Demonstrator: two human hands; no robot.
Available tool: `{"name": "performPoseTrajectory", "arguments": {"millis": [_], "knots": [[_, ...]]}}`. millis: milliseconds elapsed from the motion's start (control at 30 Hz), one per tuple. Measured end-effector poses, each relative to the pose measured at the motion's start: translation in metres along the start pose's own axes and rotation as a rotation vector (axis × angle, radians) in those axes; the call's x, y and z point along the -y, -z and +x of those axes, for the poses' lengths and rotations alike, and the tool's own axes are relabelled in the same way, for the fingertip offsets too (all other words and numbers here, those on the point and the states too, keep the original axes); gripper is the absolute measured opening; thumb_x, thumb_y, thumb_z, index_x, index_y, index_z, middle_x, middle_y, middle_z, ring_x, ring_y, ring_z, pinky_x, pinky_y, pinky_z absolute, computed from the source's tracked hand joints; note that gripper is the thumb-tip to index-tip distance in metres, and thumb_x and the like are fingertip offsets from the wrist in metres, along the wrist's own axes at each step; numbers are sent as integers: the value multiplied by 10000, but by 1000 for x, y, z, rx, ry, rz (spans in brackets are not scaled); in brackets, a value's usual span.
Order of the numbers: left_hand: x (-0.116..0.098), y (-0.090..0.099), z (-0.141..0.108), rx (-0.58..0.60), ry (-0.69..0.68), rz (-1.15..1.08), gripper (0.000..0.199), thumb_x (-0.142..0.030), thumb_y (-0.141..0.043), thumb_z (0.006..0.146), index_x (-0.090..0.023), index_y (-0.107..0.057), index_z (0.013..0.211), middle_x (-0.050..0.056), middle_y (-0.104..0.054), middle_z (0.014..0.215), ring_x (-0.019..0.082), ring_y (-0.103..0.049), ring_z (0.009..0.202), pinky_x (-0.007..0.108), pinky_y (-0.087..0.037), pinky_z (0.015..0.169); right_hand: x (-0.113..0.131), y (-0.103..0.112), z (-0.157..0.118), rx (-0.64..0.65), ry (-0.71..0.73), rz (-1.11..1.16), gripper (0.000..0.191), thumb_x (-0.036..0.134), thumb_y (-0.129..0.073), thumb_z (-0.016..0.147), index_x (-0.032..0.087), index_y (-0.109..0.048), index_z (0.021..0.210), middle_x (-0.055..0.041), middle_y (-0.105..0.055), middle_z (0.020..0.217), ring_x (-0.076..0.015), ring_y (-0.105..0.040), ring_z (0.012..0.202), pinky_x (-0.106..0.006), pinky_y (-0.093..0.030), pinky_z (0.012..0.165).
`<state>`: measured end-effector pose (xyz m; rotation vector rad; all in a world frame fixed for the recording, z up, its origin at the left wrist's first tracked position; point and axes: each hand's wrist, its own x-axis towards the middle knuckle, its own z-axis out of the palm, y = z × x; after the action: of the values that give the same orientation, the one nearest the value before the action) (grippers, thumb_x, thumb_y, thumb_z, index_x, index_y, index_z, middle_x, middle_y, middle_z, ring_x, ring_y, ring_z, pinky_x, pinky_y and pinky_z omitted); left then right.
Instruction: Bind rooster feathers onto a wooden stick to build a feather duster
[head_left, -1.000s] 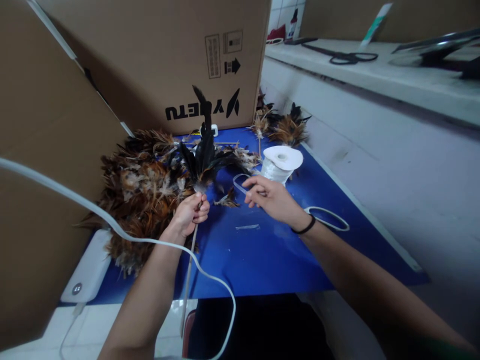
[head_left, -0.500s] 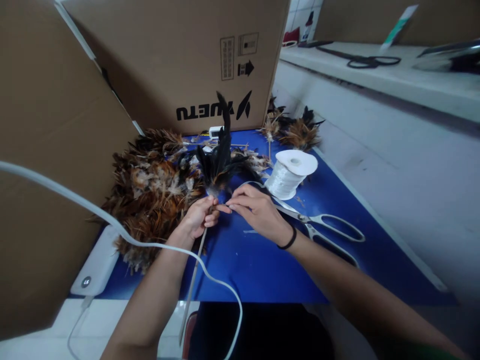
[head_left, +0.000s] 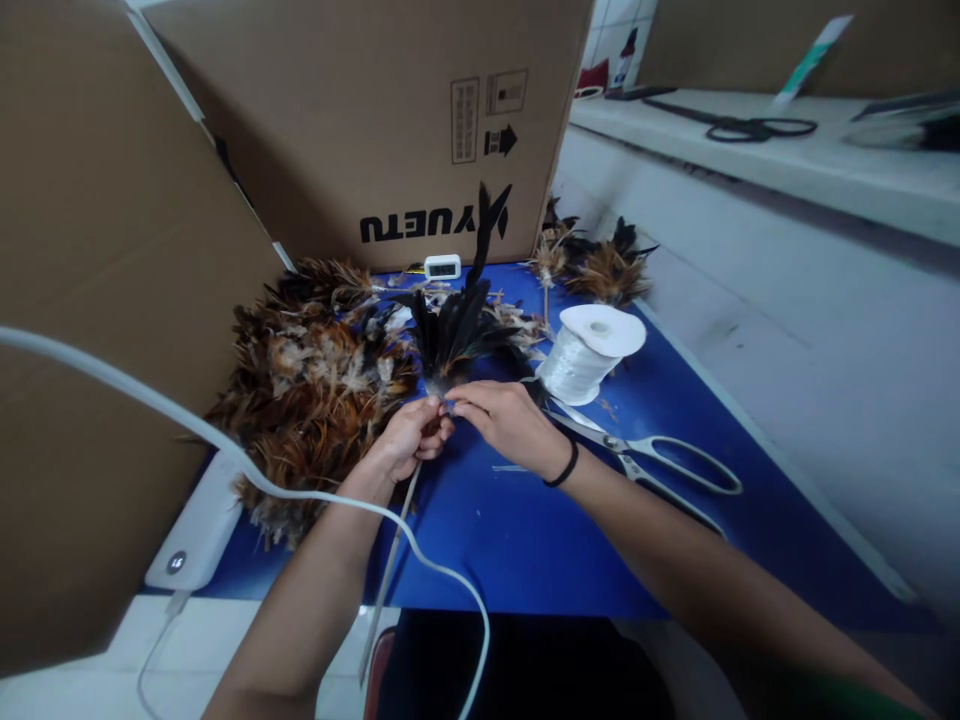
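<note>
Dark feathers (head_left: 457, 325) stand in a bunch at the top of a thin stick (head_left: 394, 550). My left hand (head_left: 415, 435) is closed round the stick just below the feathers. Beside it my right hand (head_left: 510, 420) pinches at the base of the bunch, its fingertips touching the left ones; what they pinch is too small to make out. A spool of white ribbon (head_left: 581, 365) stands right of the bunch. Metal scissors (head_left: 630, 445) lie near my right wrist, blades partly hidden. To the left is a large heap of brown feathers (head_left: 322, 400).
Cardboard boxes (head_left: 337, 110) wall the back and left of the blue table (head_left: 510, 560). A white cable (head_left: 300, 490) crosses above my left forearm. A power bank (head_left: 199, 530) lies at left, a small display (head_left: 442, 267) at the back. Black scissors (head_left: 757, 128) rest on a ledge.
My right hand has moved left, against my left fingertips. The feather bunch has shifted a little right and the small display behind it shows fully. The whole view has shifted slightly.
</note>
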<state>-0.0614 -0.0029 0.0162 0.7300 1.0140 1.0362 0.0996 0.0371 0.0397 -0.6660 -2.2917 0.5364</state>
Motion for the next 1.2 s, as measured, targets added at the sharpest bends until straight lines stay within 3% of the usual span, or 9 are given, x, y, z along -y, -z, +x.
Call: {"name": "performPoseTrajectory", "arguments": {"millis": [233,367,567,700,933,1067,1200], "knots": [[2,0,1,21,-16,11,268,-388,-543,800,-143,-457,732,32,-550,589,9,-242,336,137,-121,323,6,4,4,143,40,-97,227,138,-457,875,154,-657,768,-47,-586,801,-113,-539,735,-227,-427,666],[2,0,1,9,-10,16,271,-387,-531,803,-147,-444,712,-1,-501,571,5,-226,336,135,-108,325,7,1,7,202,61,-147,210,128,-456,874,138,-654,805,-63,-596,793,-144,-539,805,-259,-429,733],[1,-3,0,-19,2,30,250,-366,-538,796,-165,-415,712,-53,-391,528,10,-223,341,128,-112,331,7,-7,9,184,30,-169,69,105,-550,811,139,-599,844,-55,-626,830,-153,-550,835,-267,-421,768],[1,-4,-1,-47,-7,20,283,-369,-582,775,-179,-386,701,-89,-285,500,9,-191,338,123,-106,330,8,-8,9,171,0,-138,74,105,-541,814,141,-597,845,-54,-602,836,-141,-552,806,-254,-418,732],[-1,-3,-3,-51,-10,11,331,-430,-599,762,-175,-396,703,-100,-249,502,2,-182,336,119,-97,329,-9,4,2,148,-7,-71,152,125,-536,822,160,-626,940,-48,-608,870,-129,-562,795,-250,-420,746],[0,-2,-2,-46,-3,2,345,-442,-619,744,-168,-410,721,-90,-310,506,-3,-203,334,114,-92,334,-15,13,-1,149,-15,-150,161,162,-499,856,165,-659,880,-42,-604,803,-126,-558,743,-249,-415,712],[2,-2,-1,-44,-6,47,332,-454,-576,769,-166,-416,728,-6,-513,560,15,-273,331,123,-113,328,-9,18,1,214,31,-255,204,188,-475,878,166,-674,836,-45,-590,773,-131,-544,763,-247,-401,707]]}}
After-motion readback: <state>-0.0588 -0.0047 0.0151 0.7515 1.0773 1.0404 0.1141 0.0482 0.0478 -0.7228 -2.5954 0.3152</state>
